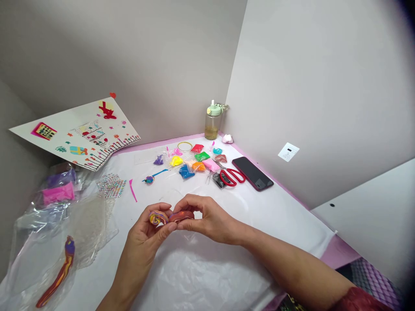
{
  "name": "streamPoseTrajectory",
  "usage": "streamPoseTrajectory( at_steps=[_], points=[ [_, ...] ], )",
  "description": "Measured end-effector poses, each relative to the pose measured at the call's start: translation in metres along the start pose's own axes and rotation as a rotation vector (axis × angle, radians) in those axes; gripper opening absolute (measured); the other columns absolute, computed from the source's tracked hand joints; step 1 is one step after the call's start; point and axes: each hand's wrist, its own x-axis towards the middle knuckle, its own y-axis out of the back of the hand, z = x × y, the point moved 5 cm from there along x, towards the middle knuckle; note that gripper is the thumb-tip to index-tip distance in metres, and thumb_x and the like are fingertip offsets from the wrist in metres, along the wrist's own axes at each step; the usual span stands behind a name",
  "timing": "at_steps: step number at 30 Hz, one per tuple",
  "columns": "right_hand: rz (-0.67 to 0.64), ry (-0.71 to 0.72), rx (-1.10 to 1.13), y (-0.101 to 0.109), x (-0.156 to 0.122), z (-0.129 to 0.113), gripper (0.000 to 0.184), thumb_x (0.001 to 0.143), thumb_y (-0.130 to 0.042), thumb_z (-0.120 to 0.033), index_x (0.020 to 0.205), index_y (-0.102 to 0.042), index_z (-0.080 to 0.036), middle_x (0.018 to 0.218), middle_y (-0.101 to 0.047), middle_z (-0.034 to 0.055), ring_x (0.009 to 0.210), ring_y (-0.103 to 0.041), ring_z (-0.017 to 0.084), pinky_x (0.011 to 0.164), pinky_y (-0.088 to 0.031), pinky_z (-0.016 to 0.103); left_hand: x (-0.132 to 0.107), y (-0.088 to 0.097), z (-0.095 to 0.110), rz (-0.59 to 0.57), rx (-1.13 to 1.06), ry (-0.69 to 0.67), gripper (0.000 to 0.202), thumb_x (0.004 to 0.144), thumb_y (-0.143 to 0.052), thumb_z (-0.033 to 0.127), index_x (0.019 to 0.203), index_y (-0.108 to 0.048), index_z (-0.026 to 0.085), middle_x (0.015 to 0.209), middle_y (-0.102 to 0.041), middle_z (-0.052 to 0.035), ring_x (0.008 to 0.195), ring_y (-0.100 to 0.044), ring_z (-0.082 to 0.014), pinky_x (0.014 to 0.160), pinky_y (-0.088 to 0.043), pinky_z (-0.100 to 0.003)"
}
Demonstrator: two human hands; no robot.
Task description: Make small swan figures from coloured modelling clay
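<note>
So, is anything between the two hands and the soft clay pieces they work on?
Nothing visible does. The left hand holds the swirled multicoloured clay lump and the right hand pinches the reddish-brown clay piece, skin directly on clay.

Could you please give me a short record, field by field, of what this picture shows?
Surface: white plastic sheet
Left hand: pinches a multicoloured clay swirl
Right hand: pinches a reddish clay piece
Contact: the two clay pieces appear to touch
Behind the hands: clay packets, red scissors, phone, bottle
Left side: striped clay rope, collage sheet
</note>
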Motion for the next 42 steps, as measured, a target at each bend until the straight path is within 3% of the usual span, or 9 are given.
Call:
streamPoseTrajectory(
  at_steps=[5, 8, 11, 15, 21, 26, 34, 38, 42],
  points=[
    [-0.059, 0.003, 0.066, -0.002, 0.001, 0.001, 0.031, 0.078, -0.08, -0.026, 0.106, -0.066, -0.021, 0.094, -0.068, -0.0007, 0.084, -0.061, 0.013, 0.078, -0.049, 0.026, 0.003, 0.0, 0.001, -0.05, -0.009, 0.041, 0.044, 0.081, -0.076, 0.046, 0.117, -0.058, 0.029, 0.095, -0.068, 0.0009, 0.096, -0.067, -0.0166, 0.086, -0.051, -0.023],
    [-0.03, -0.001, 0.173, 0.0, 0.002, 0.003, 0.023, 0.08, -0.078, -0.025, 0.1, -0.067, -0.019, 0.093, -0.07, 0.0006, 0.083, -0.064, 0.013, 0.078, -0.05, 0.026, 0.003, 0.004, 0.005, -0.01, -0.029, 0.031, 0.045, 0.078, -0.079, 0.045, 0.115, -0.06, 0.028, 0.102, -0.068, 0.0004, 0.098, -0.065, -0.0163, 0.087, -0.051, -0.023],
    [-0.001, -0.018, 0.281, 0.003, 0.003, 0.005, 0.019, 0.081, -0.076, -0.021, 0.097, -0.068, -0.018, 0.093, -0.072, 0.0019, 0.085, -0.067, 0.014, 0.078, -0.051, 0.026, 0.003, 0.01, 0.01, 0.055, -0.052, -0.033, 0.033, 0.082, -0.074, 0.046, 0.107, -0.064, 0.027, 0.103, -0.067, 0.0004, 0.094, -0.063, -0.015, 0.084, -0.053, -0.024],
    [-0.067, -0.031, 0.234, 0.002, 0.002, 0.003, 0.016, 0.084, -0.073, -0.022, 0.098, -0.069, -0.018, 0.096, -0.073, 0.0039, 0.093, -0.07, 0.017, 0.086, -0.052, 0.031, 0.003, 0.014, 0.007, 0.033, -0.046, -0.065, 0.023, 0.089, -0.068, 0.042, 0.106, -0.065, 0.028, 0.101, -0.067, 0.0013, 0.095, -0.062, -0.015, 0.09, -0.053, -0.027],
    [-0.176, -0.081, 0.203, -0.002, -0.003, 0.003, 0.019, 0.084, -0.073, -0.021, 0.101, -0.063, -0.019, 0.094, -0.074, 0.0029, 0.091, -0.071, 0.017, 0.084, -0.053, 0.031, 0.006, 0.014, -0.003, 0.017, 0.044, 0.0, 0.026, 0.084, -0.074, 0.044, 0.105, -0.069, 0.03, 0.106, -0.069, 0.0025, 0.1, -0.063, -0.0141, 0.086, -0.051, -0.019],
    [-0.167, -0.097, 0.068, -0.006, -0.003, 0.008, 0.031, 0.083, -0.075, -0.021, 0.107, -0.054, -0.022, 0.091, -0.073, 0.0013, 0.088, -0.071, 0.019, 0.078, -0.052, 0.032, 0.0, 0.002, 0.002, -0.021, 0.109, 0.022, 0.032, 0.083, -0.072, 0.05, 0.107, -0.07, 0.029, 0.109, -0.072, -0.0008, 0.102, -0.066, -0.019, 0.084, -0.055, -0.024],
    [-0.081, -0.058, 0.064, -0.003, 0.0, 0.003, 0.024, 0.085, -0.072, -0.028, 0.104, -0.058, -0.022, 0.102, -0.073, 0.0033, 0.098, -0.068, 0.019, 0.086, -0.053, 0.034, -0.001, -0.007, 0.003, -0.008, 0.106, -0.004, 0.053, 0.083, -0.073, 0.048, 0.132, -0.058, 0.037, 0.127, -0.069, -0.0008, 0.119, -0.064, -0.0231, 0.095, -0.053, -0.029],
    [-0.003, 0.003, -0.112, 0.003, 0.001, -0.004, 0.023, 0.084, -0.074, -0.034, 0.101, -0.065, -0.021, 0.104, -0.069, 0.0028, 0.093, -0.063, 0.017, 0.09, -0.05, 0.035, -0.002, -0.007, 0.004, 0.026, 0.1, -0.003, 0.051, 0.081, -0.074, 0.048, 0.128, -0.06, 0.033, 0.12, -0.071, -0.0029, 0.111, -0.068, -0.023, 0.091, -0.055, -0.029],
    [0.005, -0.079, 0.042, 0.002, 0.002, 0.003, 0.022, 0.083, -0.074, -0.034, 0.097, -0.066, -0.018, 0.086, -0.065, 0.0012, 0.08, -0.062, 0.015, 0.074, -0.054, 0.03, -0.006, -0.014, 0.007, 0.026, 0.035, 0.023, 0.04, 0.08, -0.075, 0.046, 0.114, -0.064, 0.029, 0.107, -0.072, -0.002, 0.096, -0.071, -0.0209, 0.085, -0.057, -0.029]
  ],
)
